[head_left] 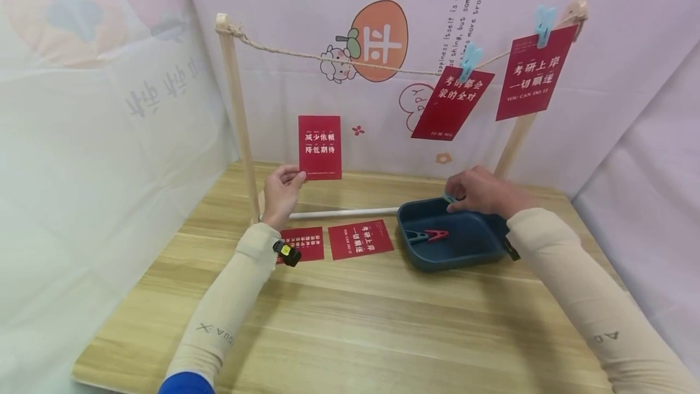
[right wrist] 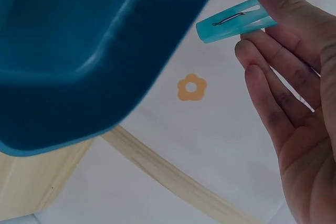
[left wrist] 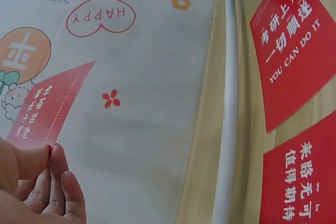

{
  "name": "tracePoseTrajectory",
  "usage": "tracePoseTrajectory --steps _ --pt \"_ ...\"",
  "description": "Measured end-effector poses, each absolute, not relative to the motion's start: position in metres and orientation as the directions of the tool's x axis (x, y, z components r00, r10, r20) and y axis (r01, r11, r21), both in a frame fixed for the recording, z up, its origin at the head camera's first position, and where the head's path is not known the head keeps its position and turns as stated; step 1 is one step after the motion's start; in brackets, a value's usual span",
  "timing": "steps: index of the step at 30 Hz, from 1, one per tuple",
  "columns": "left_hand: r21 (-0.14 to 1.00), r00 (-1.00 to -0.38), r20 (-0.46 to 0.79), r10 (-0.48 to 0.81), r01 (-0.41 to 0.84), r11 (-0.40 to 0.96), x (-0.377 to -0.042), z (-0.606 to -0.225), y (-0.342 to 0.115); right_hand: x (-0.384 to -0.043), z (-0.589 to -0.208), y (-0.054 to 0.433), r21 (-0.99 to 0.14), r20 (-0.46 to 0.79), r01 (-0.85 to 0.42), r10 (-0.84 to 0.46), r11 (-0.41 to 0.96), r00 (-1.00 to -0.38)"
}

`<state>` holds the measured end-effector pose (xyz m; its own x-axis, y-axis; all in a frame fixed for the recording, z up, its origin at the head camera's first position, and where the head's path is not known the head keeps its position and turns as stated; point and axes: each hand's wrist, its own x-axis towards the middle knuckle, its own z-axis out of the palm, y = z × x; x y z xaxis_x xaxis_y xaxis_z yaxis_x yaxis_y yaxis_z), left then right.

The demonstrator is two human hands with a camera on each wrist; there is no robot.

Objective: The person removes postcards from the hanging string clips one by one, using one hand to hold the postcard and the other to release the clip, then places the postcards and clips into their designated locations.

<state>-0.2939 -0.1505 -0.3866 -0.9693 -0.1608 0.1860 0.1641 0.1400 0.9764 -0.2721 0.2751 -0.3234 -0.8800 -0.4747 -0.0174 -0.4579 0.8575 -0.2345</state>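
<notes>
My left hand (head_left: 282, 194) pinches a red card (head_left: 319, 148) by its lower left corner, between thumb and fingers. The card stands upright in the air below the twine (head_left: 295, 53). In the right wrist view my right hand (right wrist: 299, 72) pinches a light blue clothespin (right wrist: 231, 22) by its handle end, beside the rim of the blue bin (right wrist: 79, 108). The head view shows that hand just above the bin's back edge. A dark teal clothespin (head_left: 416, 236) and a red clothespin (head_left: 437, 235) lie inside the bin.
Two red cards hang from the twine's right half, the tilted card (head_left: 452, 105) and the outer card (head_left: 536, 75), each under a light blue clothespin. Two more lie on the table, the nearer card (head_left: 361, 239) beside the bin. Wooden posts (head_left: 237, 108) hold the twine; a white rod (head_left: 344, 213) runs between them.
</notes>
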Motion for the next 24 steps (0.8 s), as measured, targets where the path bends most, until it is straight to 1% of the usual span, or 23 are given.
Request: tracePoseTrajectory --steps 4,8,14,17,20,24 --pt "0.978 -0.972 0.167 -0.168 0.143 0.149 -0.295 -0.391 -0.154 -0.271 -0.330 0.275 -0.232 -0.034 -0.468 -0.488 0.853 -0.872" --pt "0.981 -0.973 0.145 -0.178 0.117 0.156 -0.295 -0.398 -0.158 -0.271 -0.338 0.273 -0.200 -0.047 -0.487 -0.504 0.850 -0.862" --pt "0.979 -0.974 0.114 -0.195 0.077 0.187 -0.296 -0.409 -0.165 -0.272 -0.350 0.267 -0.188 -0.116 -0.461 -0.485 0.867 -0.867" --pt "0.982 -0.975 0.107 -0.194 0.074 0.172 -0.298 -0.412 -0.167 -0.272 -0.356 0.265 -0.186 -0.143 -0.452 -0.479 0.872 -0.866" --pt "0.985 -0.975 0.103 -0.196 0.072 0.155 -0.300 -0.414 -0.168 -0.272 -0.359 0.262 -0.166 -0.162 -0.460 -0.484 0.873 -0.860" --pt "0.984 -0.975 0.084 -0.206 0.049 0.170 -0.304 -0.417 -0.169 -0.272 -0.363 0.260 -0.097 -0.174 -0.498 -0.508 0.862 -0.844"
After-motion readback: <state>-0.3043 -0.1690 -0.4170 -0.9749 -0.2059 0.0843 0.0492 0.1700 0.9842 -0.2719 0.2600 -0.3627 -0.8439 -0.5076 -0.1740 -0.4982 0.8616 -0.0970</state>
